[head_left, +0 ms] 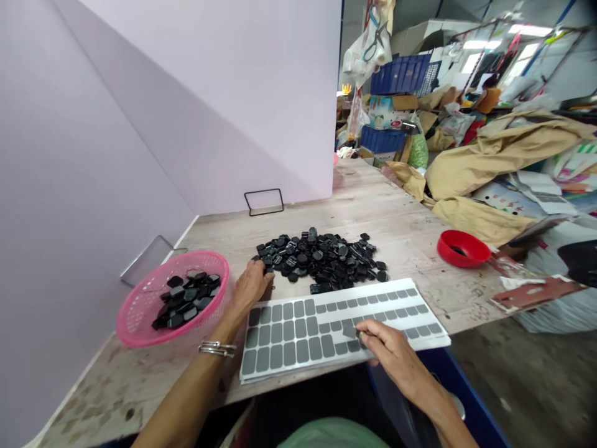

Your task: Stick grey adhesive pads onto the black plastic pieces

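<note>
My left hand [252,286] reaches to the left edge of a pile of small black plastic pieces [321,258], its fingers closed on one at the near side. In my right hand [387,348], thumb and forefinger pinch a grey sticker [349,330] just above a white sticker sheet [280,368]. Rounded grey stickers in two sizes cover the sheet, large on its left part and small on its right. More sheets seem to lie under it. A pink basket [128,317] left of my left hand holds more black pieces.
A red bowl [464,249] stands at the table's right side. Two wire brackets are at the pale partition [261,112]. Beyond the table [373,199] lie tan sacks [489,155], with blue crates [401,74] stacked behind. A blue container [466,395] stands below the front edge.
</note>
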Demonstrator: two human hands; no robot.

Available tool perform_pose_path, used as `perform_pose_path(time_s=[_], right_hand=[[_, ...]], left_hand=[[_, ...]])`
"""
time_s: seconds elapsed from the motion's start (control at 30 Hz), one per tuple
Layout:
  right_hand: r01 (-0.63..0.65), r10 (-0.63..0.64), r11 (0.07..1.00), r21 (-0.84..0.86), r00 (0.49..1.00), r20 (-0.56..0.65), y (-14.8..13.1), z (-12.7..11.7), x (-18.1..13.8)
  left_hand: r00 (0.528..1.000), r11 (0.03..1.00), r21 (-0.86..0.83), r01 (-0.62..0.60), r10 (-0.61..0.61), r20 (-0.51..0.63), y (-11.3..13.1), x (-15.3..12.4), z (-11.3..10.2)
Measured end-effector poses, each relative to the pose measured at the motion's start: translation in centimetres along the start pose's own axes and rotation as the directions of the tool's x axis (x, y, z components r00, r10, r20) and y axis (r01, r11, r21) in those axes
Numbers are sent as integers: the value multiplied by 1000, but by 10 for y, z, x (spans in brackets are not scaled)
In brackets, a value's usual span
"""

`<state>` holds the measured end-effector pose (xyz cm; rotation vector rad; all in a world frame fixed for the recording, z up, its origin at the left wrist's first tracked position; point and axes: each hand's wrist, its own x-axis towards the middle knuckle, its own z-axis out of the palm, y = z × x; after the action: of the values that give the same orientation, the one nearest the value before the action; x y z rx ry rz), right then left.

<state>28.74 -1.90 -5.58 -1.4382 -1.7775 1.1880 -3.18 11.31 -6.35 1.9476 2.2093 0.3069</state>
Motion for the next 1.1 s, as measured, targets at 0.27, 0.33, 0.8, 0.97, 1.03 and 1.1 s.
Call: perform_pose_path(time_s=[0.27, 0.33, 0.8, 0.97, 1.03, 1.1], right_hand=[[15, -14, 999, -29, 999, 34, -2, 6, 0], [19, -18, 999, -27, 999, 30, -2, 7, -2], [-54, -11, 919, 391, 987, 162, -13, 16, -3], [-86, -39, 912, 400, 954, 296, -23, 28, -3], [-104, -37, 908, 406, 945, 325, -22, 30, -4], [-119, -40, 902, 416, 935, 353, -20, 29, -5]], left_hand=[[999, 989, -141, -40, 44, 23, 13, -3, 5], [998, 982, -182, -51, 54, 17, 18, -5, 4], [917, 391, -908, 149, 290, 275, 80, -113, 1], [867, 198, -922, 331, 323, 381, 93, -138, 9], [853, 146, -915, 377, 331, 404, 94, -142, 11], [840, 110, -902, 418, 331, 430, 95, -144, 12]])
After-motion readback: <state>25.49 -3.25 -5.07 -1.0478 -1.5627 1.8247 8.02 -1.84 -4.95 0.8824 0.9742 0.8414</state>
